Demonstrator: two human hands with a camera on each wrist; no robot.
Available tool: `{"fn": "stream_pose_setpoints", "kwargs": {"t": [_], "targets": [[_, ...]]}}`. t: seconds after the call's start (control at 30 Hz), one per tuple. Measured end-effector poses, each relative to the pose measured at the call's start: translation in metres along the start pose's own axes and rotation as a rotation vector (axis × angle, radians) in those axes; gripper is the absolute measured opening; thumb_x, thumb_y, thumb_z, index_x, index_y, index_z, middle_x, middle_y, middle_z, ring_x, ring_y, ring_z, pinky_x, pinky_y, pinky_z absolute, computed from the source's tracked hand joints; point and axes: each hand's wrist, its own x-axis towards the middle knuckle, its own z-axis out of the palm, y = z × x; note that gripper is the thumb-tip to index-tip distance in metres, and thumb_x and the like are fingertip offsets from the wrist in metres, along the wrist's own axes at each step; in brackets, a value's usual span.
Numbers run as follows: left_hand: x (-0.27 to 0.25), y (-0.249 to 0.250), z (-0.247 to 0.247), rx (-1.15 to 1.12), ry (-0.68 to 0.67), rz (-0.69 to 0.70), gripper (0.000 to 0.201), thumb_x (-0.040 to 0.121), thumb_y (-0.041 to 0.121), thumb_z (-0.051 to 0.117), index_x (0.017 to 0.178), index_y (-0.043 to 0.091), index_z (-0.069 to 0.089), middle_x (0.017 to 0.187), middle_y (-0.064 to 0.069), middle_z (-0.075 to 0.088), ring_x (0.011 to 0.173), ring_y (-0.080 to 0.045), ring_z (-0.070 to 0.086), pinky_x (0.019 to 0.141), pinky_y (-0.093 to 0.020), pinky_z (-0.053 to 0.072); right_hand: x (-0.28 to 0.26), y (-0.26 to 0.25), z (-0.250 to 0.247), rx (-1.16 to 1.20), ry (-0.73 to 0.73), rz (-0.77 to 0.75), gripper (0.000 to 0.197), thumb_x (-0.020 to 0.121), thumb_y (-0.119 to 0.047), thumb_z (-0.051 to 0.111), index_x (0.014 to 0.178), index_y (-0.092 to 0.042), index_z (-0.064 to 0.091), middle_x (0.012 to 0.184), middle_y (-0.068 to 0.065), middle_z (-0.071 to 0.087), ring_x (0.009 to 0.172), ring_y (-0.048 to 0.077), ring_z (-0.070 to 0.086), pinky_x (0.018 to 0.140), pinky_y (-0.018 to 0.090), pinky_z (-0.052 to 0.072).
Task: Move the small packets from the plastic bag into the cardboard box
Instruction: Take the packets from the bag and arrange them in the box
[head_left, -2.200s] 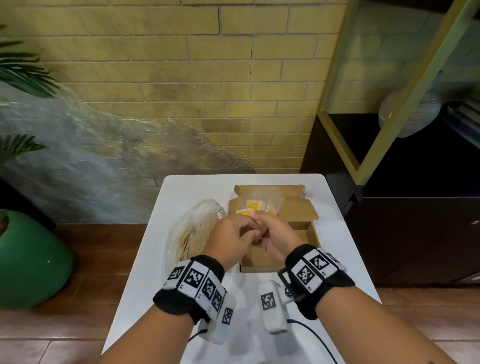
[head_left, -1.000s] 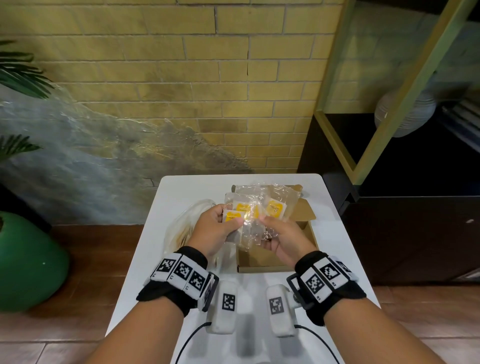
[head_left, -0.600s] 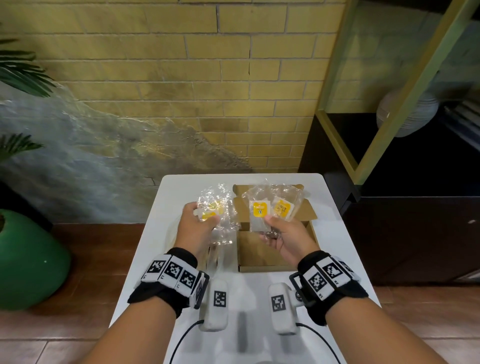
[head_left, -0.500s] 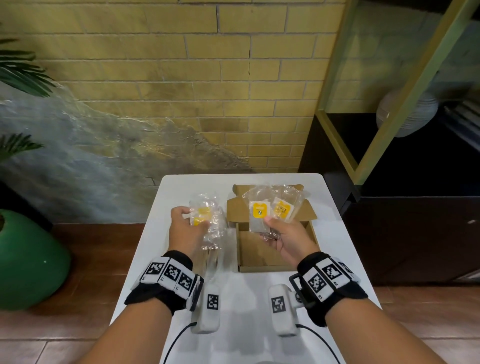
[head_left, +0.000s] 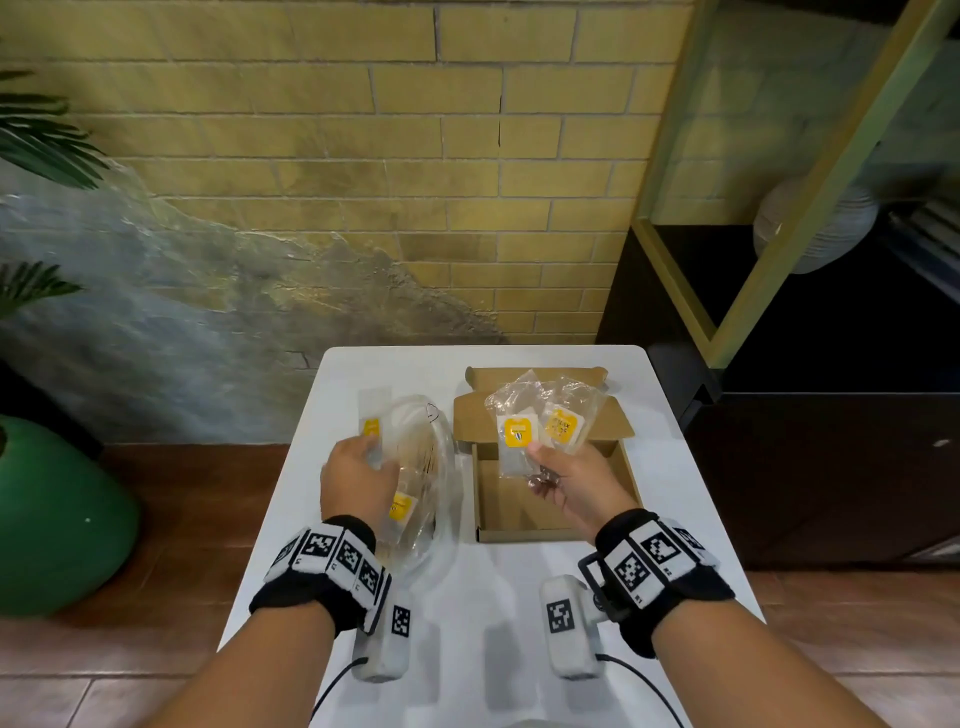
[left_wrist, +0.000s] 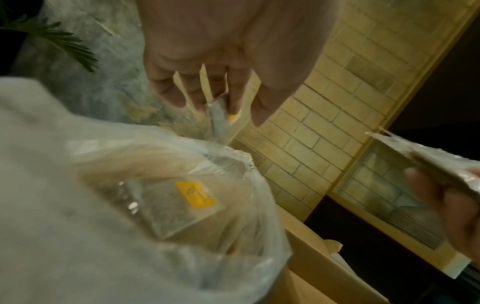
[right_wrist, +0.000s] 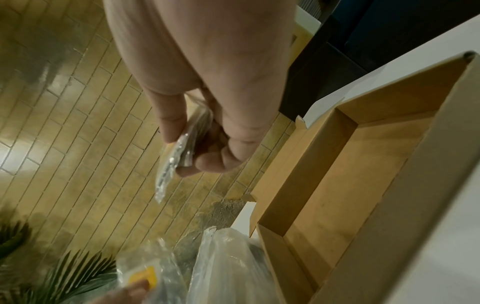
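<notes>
Head view: the left hand (head_left: 358, 480) has swung away from the right hand (head_left: 574, 483), carrying one packet (head_left: 372, 425) back over the bag (head_left: 434, 467) on the counter (head_left: 519, 597). The right hand pinches two packets (head_left: 537, 423) above the box (head_left: 519, 512), which looks empty, so no packets are delivered yet.

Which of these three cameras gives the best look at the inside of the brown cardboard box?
The right wrist view: the cardboard box fills its right side, showing bare floor and inner walls. The head view shows the whole box from above, but the right hand and its packets cover part. The left wrist view catches only an edge.
</notes>
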Motion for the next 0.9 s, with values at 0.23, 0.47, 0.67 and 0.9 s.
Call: {"fn": "stream_pose_setpoints", "kwargs": {"t": [0.23, 0.47, 0.67, 0.9], "targets": [[-0.023, 0.044, 0.011, -0.276, -0.302, 0.121, 0.025, 0.085, 0.024, 0.066, 0.107, 0.015, 0.069, 0.109, 0.001, 0.065, 0.101, -0.013, 0.059, 0.090, -0.025, 0.045, 0.003, 0.002, 0.003, -0.033, -0.055, -0.055, 0.015, 0.091, -0.004, 0.055, 0.104, -0.011, 0.057, 0.088, 0.003, 0.060, 0.071, 0.012, 0.054, 0.058, 0.019, 0.048], [-0.042, 0.066, 0.034, -0.344, -0.474, 0.189, 0.011, 0.084, 0.012, 0.066, 0.078, 0.020, 0.071, 0.081, -0.004, 0.070, 0.074, -0.015, 0.062, 0.078, -0.032, 0.053, 0.001, -0.005, -0.003, -0.103, -0.081, -0.103, 0.009, 0.092, -0.013, 0.055, 0.095, -0.018, 0.062, 0.088, -0.001, 0.067, 0.076, 0.013, 0.061, 0.063, 0.021, 0.049], [-0.038, 0.065, 0.047, -0.410, -0.483, 0.166, 0.026, 0.088, 0.006, 0.059, 0.076, 0.026, 0.069, 0.074, 0.006, 0.069, 0.072, -0.013, 0.062, 0.068, -0.026, 0.051, 0.004, -0.007, -0.023, 0.015, -0.034, -0.070, 0.013, 0.096, -0.020, 0.049, 0.096, -0.018, 0.062, 0.086, 0.000, 0.068, 0.070, 0.011, 0.063, 0.056, 0.019, 0.052], [-0.034, 0.061, 0.063, -0.491, -0.400, 0.039, 0.046, 0.086, -0.004, 0.053, 0.120, 0.025, 0.041, 0.106, -0.011, 0.061, 0.095, -0.022, 0.059, 0.087, -0.041, 0.051, 0.013, -0.006, -0.046, -0.045, 0.023, -0.117, 0.019, 0.094, 0.000, 0.047, 0.086, -0.013, 0.059, 0.078, 0.004, 0.061, 0.070, 0.014, 0.054, 0.070, 0.027, 0.046]]}}
